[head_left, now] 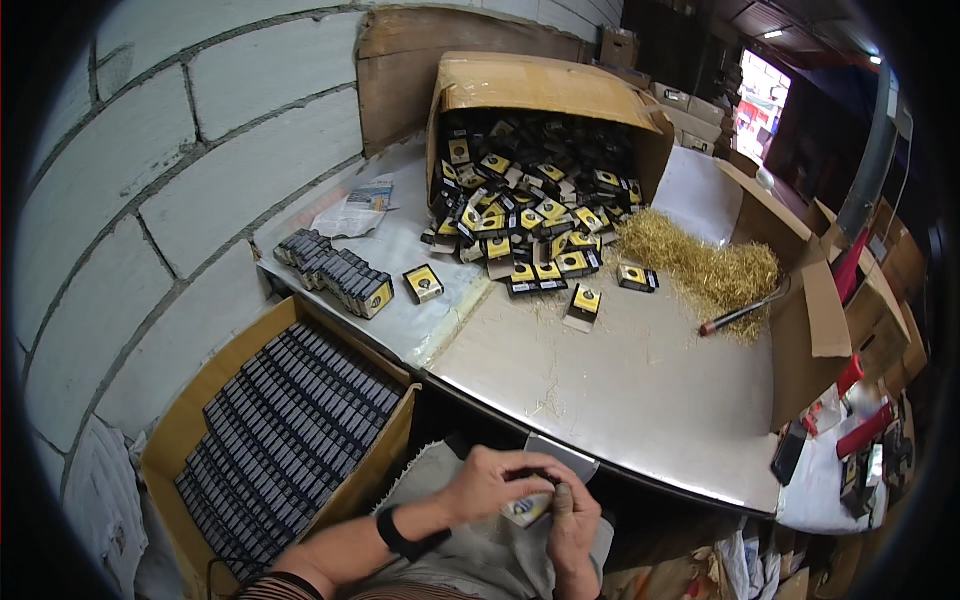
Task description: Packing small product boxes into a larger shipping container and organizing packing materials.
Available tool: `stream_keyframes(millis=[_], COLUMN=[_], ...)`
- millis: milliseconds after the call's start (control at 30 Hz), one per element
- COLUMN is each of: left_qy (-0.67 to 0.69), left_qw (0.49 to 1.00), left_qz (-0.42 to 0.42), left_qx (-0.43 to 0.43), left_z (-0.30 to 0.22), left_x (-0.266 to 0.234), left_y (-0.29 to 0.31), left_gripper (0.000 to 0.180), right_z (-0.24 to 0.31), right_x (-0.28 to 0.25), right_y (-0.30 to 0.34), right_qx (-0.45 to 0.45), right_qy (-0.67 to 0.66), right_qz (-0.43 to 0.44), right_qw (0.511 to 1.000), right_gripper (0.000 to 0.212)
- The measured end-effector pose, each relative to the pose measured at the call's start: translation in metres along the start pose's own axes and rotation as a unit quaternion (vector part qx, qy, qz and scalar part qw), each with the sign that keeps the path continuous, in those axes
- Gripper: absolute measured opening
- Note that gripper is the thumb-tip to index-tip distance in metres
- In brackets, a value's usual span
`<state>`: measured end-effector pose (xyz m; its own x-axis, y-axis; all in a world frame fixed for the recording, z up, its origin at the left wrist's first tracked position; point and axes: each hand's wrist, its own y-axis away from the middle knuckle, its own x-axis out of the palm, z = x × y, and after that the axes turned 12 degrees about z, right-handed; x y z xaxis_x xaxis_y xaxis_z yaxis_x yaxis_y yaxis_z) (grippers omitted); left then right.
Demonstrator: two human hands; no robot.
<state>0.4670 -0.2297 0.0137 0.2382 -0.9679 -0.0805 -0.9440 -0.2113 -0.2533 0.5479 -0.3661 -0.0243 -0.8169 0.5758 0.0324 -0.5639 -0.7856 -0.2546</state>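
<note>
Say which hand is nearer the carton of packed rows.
Left. The left hand is to the carton's right; the right hand is farther right, beyond the left.

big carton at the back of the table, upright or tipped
Tipped: the carton lies on its side, mouth facing the camera, small boxes spilled onto the table.

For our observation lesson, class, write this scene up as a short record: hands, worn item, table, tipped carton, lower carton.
Hands: right hand holds a small box; left hand has its fingers at the box's upper end
Worn item: dark wristband, left wrist
Table: row of boxes, printed paper, golden shreds, dark rod
Tipped carton: black-and-yellow boxes spilling from its open side
Lower carton: packed boxes in close rows
</note>
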Motion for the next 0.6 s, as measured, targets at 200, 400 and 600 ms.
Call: stream_keyframes(millis=[200,400,600], left_qy=[-0.495,-0.624,-0.561], left_qw=[0.845,0.686,0.79], left_qz=[-0.117,-0.079,-0.106], left_qx=[-0.165,-0.365,-0.222], left_z=[-0.027,0.061,0.038], left_x=[-0.164,-0.319,-0.302], left_y=[-0.077,-0.068,-0.055], left_gripper=[0.027,0.038,0.052], right_z=[-0.012,0.069,0.008], right_x=[-0.014,0.02,0.109], right_y=[-0.004,-0.099,-0.27], right_qx=[0.176,0.192,0.05], right_qy=[-0.019,0.305,0.556], right_qz=[0.081,0.315,0.323], right_qw=[0.981,0.878,0.764], right_gripper=[0.041,0.033,0.048])
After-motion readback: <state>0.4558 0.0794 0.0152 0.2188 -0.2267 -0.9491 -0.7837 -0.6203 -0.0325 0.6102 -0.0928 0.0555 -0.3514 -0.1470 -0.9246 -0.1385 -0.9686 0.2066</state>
